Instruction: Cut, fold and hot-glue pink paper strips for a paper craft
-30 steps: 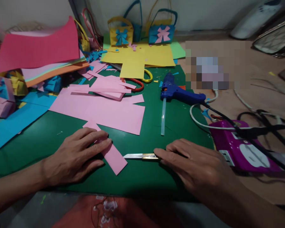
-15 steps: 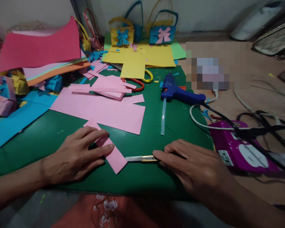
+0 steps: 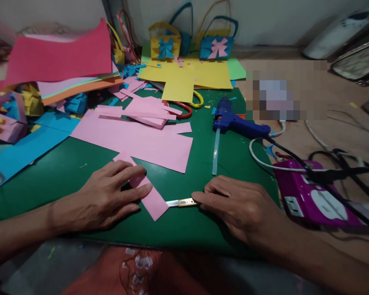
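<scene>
My left hand (image 3: 106, 194) lies with its fingers stretched out over a narrow pink paper strip (image 3: 155, 203), pressing it to the green tabletop. The strip lies slanted, its near end pointing toward me. From the right, my right hand (image 3: 236, 209) grips a craft knife (image 3: 187, 202) with a gold-coloured holder. The blade's tip meets the right corner of the strip's near end; whether it lies under the paper or between layers I cannot tell. Beyond my left hand is a large pink paper sheet (image 3: 135, 141), with pink offcuts (image 3: 147, 112) on top.
A blue glue gun (image 3: 241, 125) with a glue stick lies at right, near a purple extension box (image 3: 313, 196) and cables. Scissors (image 3: 197, 99) lie partly under yellow card (image 3: 178, 88). Paper bags (image 3: 165, 47) stand behind; stacked coloured sheets (image 3: 61, 61) and blue paper (image 3: 33, 147) are left.
The knife has moved closer to the strip, and less of its blade shows. My left hand stays on the strip. The whole view has shifted slightly.
</scene>
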`<state>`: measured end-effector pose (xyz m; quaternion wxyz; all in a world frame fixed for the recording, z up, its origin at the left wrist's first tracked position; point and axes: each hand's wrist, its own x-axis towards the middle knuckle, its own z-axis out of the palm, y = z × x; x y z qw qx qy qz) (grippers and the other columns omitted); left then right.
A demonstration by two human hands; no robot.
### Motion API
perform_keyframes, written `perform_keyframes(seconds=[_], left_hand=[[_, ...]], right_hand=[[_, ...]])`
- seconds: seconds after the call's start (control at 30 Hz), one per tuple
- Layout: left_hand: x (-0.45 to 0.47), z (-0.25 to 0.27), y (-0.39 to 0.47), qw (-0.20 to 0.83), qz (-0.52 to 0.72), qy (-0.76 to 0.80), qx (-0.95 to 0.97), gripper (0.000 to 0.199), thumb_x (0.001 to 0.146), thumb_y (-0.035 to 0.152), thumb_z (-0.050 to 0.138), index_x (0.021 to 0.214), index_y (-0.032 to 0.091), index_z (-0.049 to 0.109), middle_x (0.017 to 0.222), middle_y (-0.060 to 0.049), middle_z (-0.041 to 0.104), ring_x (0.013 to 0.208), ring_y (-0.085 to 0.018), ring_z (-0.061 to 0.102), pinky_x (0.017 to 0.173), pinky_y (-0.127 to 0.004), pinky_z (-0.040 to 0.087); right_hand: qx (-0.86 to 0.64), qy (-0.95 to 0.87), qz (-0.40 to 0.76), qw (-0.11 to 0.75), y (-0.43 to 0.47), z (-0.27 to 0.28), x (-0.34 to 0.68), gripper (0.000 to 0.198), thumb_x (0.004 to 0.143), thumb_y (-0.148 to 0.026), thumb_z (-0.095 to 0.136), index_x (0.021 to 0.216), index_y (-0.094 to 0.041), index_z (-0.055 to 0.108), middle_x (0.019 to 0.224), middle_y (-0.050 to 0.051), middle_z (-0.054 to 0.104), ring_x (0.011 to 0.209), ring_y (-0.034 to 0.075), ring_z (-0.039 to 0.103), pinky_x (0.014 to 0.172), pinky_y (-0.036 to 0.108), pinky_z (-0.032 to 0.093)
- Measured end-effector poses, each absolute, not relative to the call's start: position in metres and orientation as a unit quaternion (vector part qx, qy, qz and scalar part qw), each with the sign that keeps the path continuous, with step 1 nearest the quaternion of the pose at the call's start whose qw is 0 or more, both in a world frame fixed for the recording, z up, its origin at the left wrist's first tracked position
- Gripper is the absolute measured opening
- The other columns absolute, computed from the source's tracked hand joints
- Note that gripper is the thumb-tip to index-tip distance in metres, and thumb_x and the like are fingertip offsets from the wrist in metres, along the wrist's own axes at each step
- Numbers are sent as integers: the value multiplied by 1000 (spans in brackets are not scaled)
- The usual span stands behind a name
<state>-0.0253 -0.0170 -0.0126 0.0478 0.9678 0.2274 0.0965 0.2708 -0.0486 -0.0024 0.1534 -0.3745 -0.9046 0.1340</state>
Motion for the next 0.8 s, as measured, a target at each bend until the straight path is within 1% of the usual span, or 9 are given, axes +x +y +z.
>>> perform_keyframes(seconds=[0.2, 0.4, 0.53, 0.7, 0.8], left_hand=[[-23, -13, -17, 45, 99, 230, 967, 31, 89, 29, 49, 119, 20, 52, 122, -14, 46, 100, -28, 45, 82, -43, 43], [-24, -12, -17, 45, 106, 225, 968, 32, 89, 28, 49, 119, 18, 51, 121, -15, 47, 98, -28, 45, 80, -42, 43], [-24, -12, -17, 44, 106, 226, 967, 31, 89, 28, 48, 119, 19, 51, 121, -14, 47, 99, -27, 45, 80, -41, 43], [-23, -12, -17, 42, 108, 222, 968, 30, 91, 30, 45, 118, 19, 51, 120, -14, 47, 97, -27, 45, 79, -42, 43], [-24, -12, -18, 38, 106, 225, 968, 31, 91, 31, 44, 119, 20, 51, 120, -14, 47, 97, -27, 46, 80, -42, 43]], right_hand=[[-368, -908, 125, 156, -52, -3, 275, 29, 87, -8, 40, 92, -18, 67, 67, 2, 55, 59, 12, 46, 51, 24, 29], [-363, -908, 128, 165, -51, -6, 271, 29, 88, -9, 40, 91, -18, 67, 68, 3, 56, 60, 12, 47, 53, 24, 30], [-357, -912, 133, 154, -52, -5, 270, 29, 88, -8, 40, 91, -19, 66, 68, 2, 56, 60, 12, 47, 53, 24, 31], [-367, -905, 132, 169, -54, -5, 273, 28, 89, -9, 39, 93, -18, 66, 67, 2, 55, 60, 12, 47, 53, 23, 31], [-363, -907, 141, 163, -52, -4, 269, 29, 89, -10, 39, 92, -19, 66, 68, 2, 56, 60, 11, 47, 53, 23, 31]])
